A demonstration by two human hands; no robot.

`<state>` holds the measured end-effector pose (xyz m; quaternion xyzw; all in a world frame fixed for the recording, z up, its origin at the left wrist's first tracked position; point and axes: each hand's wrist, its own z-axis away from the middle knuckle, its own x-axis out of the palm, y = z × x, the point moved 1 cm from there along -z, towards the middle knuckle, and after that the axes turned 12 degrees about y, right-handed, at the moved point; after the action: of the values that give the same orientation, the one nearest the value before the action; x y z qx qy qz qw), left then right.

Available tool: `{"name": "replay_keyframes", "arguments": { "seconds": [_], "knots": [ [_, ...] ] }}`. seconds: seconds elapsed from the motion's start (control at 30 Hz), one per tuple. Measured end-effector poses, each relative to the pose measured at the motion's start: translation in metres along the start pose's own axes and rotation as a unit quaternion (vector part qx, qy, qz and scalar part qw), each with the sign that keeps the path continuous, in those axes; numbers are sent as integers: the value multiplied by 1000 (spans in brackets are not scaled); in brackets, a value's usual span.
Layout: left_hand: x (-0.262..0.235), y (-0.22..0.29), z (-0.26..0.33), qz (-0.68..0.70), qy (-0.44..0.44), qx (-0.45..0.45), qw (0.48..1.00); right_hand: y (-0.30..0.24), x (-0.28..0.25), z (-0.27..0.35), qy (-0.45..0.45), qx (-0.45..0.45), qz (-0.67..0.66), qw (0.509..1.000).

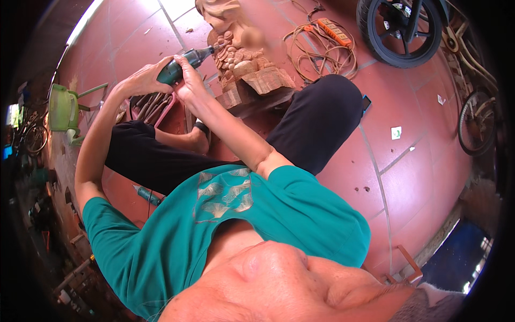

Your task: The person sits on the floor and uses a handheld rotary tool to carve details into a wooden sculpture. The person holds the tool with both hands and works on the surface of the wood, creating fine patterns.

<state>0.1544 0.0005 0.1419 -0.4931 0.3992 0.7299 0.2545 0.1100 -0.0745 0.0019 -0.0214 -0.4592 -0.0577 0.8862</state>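
Note:
A dark green die grinder (pixel 181 68) is held between my two hands, its narrow nose pointing right. My left hand (pixel 144 80) is closed around the rear of its body. My right hand (pixel 189 83) grips it from the near side, the thumb lying along the casing. The grinder's tip meets or nearly meets a carved wooden sculpture (pixel 244 59), by a cluster of small rounded shapes; the exact contact is too small to tell. Rough wooden blocks (pixel 268 80) form the sculpture's near end.
A pink basket of carving tools (pixel 153 107) sits beside my shin. Past the sculpture lie an orange power strip (pixel 333 32) and coiled cord (pixel 306 53). A motorbike wheel (pixel 399 32) stands far right, a green chair (pixel 64 107) left. Another green power tool (pixel 146 195) lies near my thigh.

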Motion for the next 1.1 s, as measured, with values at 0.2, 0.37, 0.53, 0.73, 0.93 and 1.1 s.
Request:
{"name": "replay_keyframes", "arguments": {
  "seconds": [0.2,0.37,0.53,0.73,0.93,1.1],
  "knots": [
    [-7,-16,-14,-5,-18,-6,1000,-5,6,-2,-31,5,3,1000],
    [-1,-36,-30,5,-3,12,1000,-12,8,-21,-9,5,35,999],
    [4,-38,-39,-13,-34,-29,999,-17,1,-24,-6,28,22,999],
    [-8,-21,-41,-17,-45,-5,999,-15,4,-8,-11,19,22,1000],
    [-11,-21,-43,13,-64,-4,998,-21,1,-6,-12,20,21,1000],
    [-10,-19,-52,0,-89,-4,996,-20,-2,-14,-9,29,-15,999]
  ]
}}
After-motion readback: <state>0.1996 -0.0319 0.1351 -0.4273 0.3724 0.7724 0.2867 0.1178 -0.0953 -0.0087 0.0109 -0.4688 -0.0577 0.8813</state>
